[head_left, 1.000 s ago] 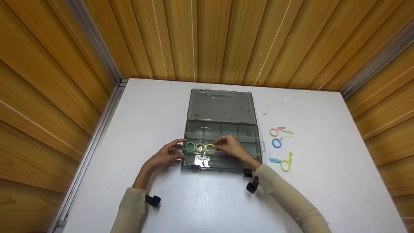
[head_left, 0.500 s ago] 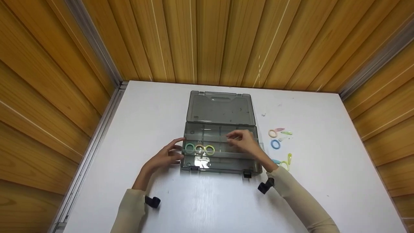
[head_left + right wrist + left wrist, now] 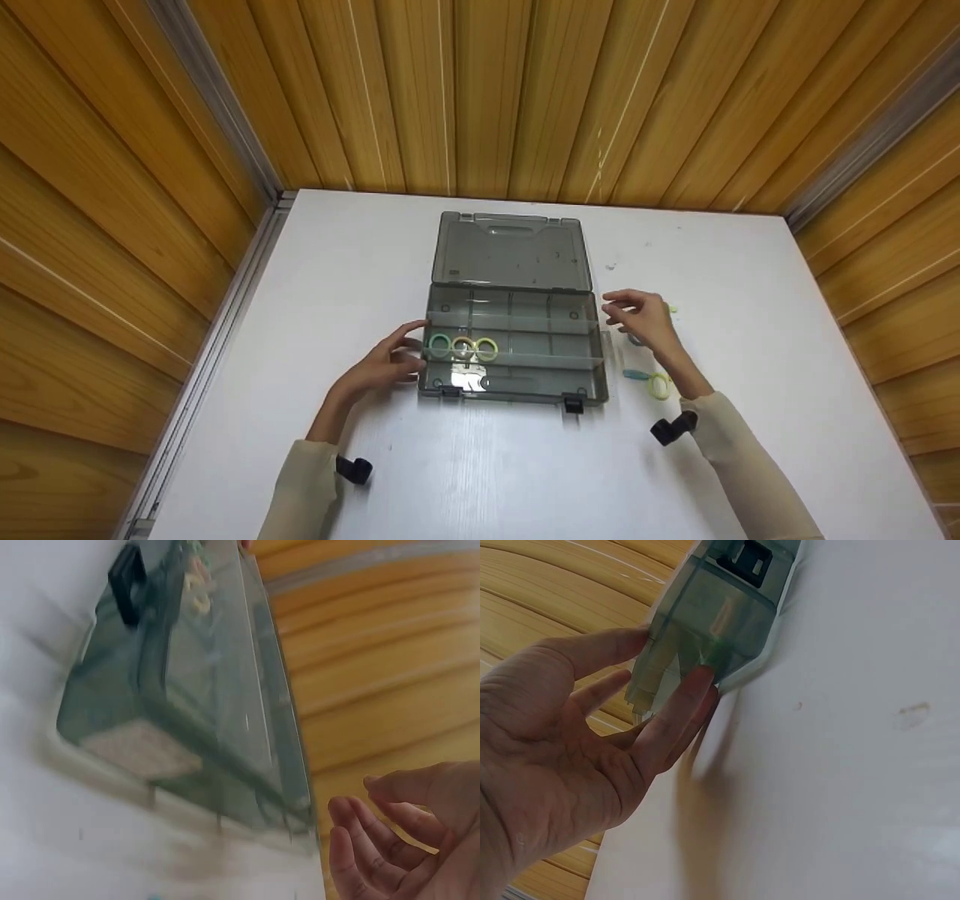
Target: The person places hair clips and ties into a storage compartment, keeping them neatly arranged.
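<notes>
An opened grey see-through divided box (image 3: pixel 574 343) lies on the table, its lid (image 3: pixel 510 251) folded back. Green (image 3: pixel 430 346), orange (image 3: pixel 463 337) and yellow (image 3: pixel 496 349) hair ties stand side by side in the left of the middle row. My left hand (image 3: pixel 382 365) touches the box's left side with extended fingers (image 3: pixel 681 701), seen against the wall in the left wrist view. Off the box's right edge is my right hand (image 3: pixel 649 322), fingers loosely bent with nothing between them. It hides part of the small things beneath it.
Right of the box lie a teal hair clip (image 3: pixel 636 374) and a yellow hair tie (image 3: pixel 651 385). A blue hair tie (image 3: pixel 634 340) and a green clip (image 3: pixel 673 308) peek out around the right hand. Wood-patterned walls (image 3: pixel 487 97) border the white table (image 3: pixel 345 247).
My right hand has left the yellow hair tie in the middle row and moved right, out past the box's edge. My left hand stays at the box's left side.
</notes>
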